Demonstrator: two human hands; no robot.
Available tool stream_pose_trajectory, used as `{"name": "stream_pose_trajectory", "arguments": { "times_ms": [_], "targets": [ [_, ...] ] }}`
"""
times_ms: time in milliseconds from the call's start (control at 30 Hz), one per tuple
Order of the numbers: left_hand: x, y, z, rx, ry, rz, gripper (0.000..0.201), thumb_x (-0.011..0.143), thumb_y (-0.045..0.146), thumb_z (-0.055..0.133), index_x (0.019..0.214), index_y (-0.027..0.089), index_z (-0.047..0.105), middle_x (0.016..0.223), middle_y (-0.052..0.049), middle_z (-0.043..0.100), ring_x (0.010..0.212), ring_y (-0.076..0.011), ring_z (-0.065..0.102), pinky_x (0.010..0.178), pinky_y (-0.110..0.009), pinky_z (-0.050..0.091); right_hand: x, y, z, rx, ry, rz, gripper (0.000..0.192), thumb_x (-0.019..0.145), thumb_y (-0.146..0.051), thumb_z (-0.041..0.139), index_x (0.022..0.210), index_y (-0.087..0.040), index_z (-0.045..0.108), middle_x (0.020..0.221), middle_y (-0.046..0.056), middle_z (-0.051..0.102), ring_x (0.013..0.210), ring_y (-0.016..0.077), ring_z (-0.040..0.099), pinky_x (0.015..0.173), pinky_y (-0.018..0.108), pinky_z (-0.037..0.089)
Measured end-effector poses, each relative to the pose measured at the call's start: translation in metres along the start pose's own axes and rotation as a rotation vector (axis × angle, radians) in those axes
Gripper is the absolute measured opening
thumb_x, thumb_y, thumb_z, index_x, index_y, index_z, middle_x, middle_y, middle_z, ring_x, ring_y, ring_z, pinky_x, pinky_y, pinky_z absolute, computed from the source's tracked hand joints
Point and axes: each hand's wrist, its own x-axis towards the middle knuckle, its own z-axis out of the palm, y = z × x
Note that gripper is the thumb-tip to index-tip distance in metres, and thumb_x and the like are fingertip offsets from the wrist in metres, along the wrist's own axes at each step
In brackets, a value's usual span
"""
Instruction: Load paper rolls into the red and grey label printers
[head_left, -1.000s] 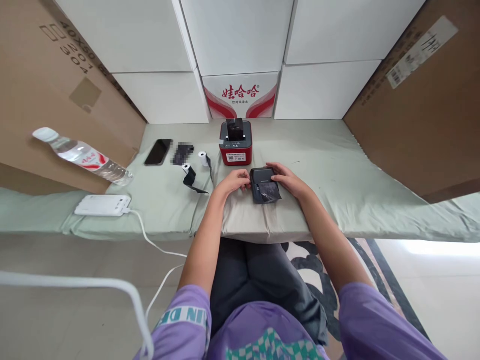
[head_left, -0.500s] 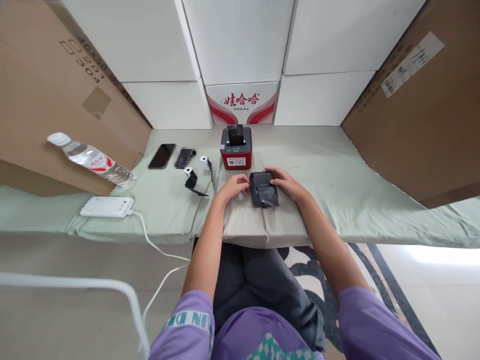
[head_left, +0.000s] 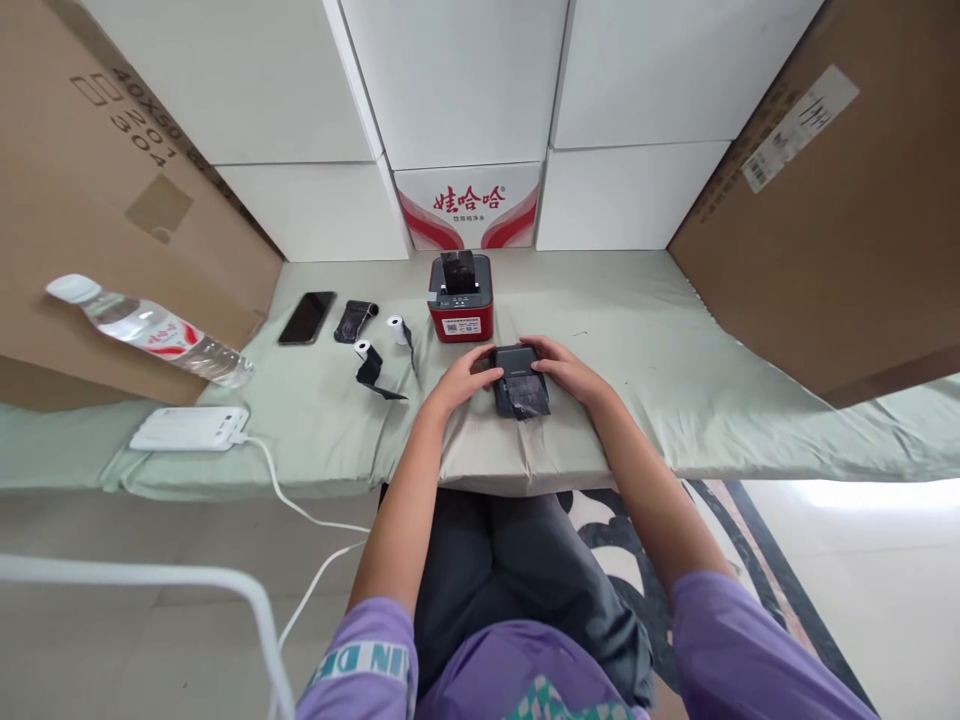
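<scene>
Between both hands, a small black portable printer point(head_left: 516, 360) lies on the cloth-covered table, with a strip of black paper point(head_left: 528, 396) hanging out over its near side. My left hand point(head_left: 466, 380) grips the printer's left edge, thumb on top. My right hand point(head_left: 564, 366) holds the right edge, its fingers curled round the far corner and the thumb on top. Just behind stands a red and black desktop printer point(head_left: 462, 312) with black paper point(head_left: 458, 271) sticking up from it. To the left lie two paper rolls point(head_left: 367, 358) with black strips partly unrolled.
Further left are a dark piece of film point(head_left: 355, 321), a phone point(head_left: 307, 318), a tilted water bottle point(head_left: 154, 328) and a white power bank point(head_left: 189, 428) with a white cable. White boxes point(head_left: 457, 80) line the back. Brown cartons point(head_left: 795, 200) stand on both sides.
My left hand has closed onto the printer's left side, its thumb now over the top. My right hand keeps its hold. The view has shifted slightly to the right.
</scene>
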Motion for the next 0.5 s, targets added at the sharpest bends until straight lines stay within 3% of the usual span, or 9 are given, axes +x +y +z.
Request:
{"name": "stream_pose_trajectory", "arguments": {
  "times_ms": [267,500],
  "targets": [
    [-0.0013,0.0004,0.0017,0.04,0.038,0.0,0.065,0.084,0.032,0.075,0.145,0.019,0.058,0.149,-0.015,0.06,0.093,-0.0169,0.067,0.085,-0.03,0.056,0.0009,0.0033,-0.0017,0.021,-0.029,-0.02,0.056,0.073,-0.028,0.072,0.129,-0.029,0.064,0.146,0.003,0.064,0.142,0.0294,0.053,0.128,0.051,0.034],
    [-0.0024,-0.0062,-0.0029,0.12,0.037,-0.009,0.058,0.087,0.021,0.057,0.145,0.026,0.059,0.131,-0.007,0.071,0.084,-0.0161,0.069,0.082,-0.029,0.057,0.0014,0.0012,0.0003,0.009,-0.001,-0.011,0.051,0.075,-0.029,0.071,0.126,-0.029,0.065,0.141,0.003,0.067,0.141,0.0287,0.055,0.128,0.05,0.033]
  ]
}}
